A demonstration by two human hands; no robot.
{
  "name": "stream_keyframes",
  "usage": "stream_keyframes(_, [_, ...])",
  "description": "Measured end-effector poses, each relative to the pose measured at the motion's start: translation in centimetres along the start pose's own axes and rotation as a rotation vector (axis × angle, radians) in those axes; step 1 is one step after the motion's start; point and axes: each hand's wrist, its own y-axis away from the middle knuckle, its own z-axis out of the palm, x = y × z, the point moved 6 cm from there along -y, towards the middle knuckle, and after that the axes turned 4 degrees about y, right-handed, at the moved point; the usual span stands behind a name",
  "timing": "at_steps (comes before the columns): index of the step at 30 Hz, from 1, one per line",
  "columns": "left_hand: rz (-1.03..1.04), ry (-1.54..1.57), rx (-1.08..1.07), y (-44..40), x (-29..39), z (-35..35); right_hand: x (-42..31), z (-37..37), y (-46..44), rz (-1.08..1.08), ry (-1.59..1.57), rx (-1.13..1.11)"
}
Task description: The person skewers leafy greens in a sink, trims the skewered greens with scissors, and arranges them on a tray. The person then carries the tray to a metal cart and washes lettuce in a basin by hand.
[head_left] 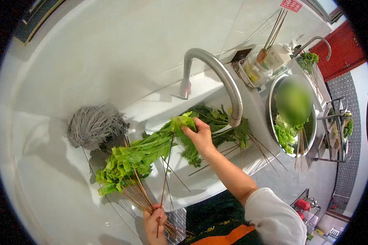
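- Right hand (202, 138), at the middle of the frame: thumb and fingers pinched the end of a lettuce leaf (182, 121).
- Left hand (154, 220), at the lower middle, gripped a bundle of sticks (141, 196); their lower ends poked out below the fist.
- Lettuce (127, 161) covered the upper part of that bundle, left of centre, and stretched up toward the pinched leaf.
- One stick (165, 175) ran apart from the bundle, from the left hand up to the leaf — whether it pierced it, I could not tell.
- Darker greens (192, 147) lay in the white sink (192, 188), behind and right of the right hand, with sticks pointing to the right.
- Above them, at upper centre, arched the tap (231, 83).
- A grey mop (95, 127) stood left of centre, near the lettuce.
- At the right, a steel basin (269, 109) held more lettuce (285, 139) and a blurred green mass (294, 100) — too hazy to name.
- Upper right: a rack (249, 81) with upright sticks (273, 32), a red sign (291, 5) and a second tap (314, 38).
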Motion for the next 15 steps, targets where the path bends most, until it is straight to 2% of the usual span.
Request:
stream_keyframes(2, [0.021,-0.013,0.025,-0.1,-0.3,-0.8,-0.9,0.1,0.1,0.009,-0.098,0.045])
stream_keyframes(6, [0.006,0.033,-0.088,-0.2,-0.5,-0.9,-0.4,0.6,0.1,-0.051,-0.084,0.039])
stream_keyframes(8, [-0.002,0.037,-0.106,-0.1,-0.3,-0.4,-1.2,0.8,0.4,-0.042,0.013,0.035])
stream_keyframes(10, [0.008,-0.014,-0.011,0.1,-0.1,-0.1,-1.6,1.0,0.6,-0.081,0.028,0.051])
stream_keyframes(15, [0.031,-0.003,-0.062,0.7,0.9,1.5,-2.3,0.9,1.1,-0.147,0.129,0.114])
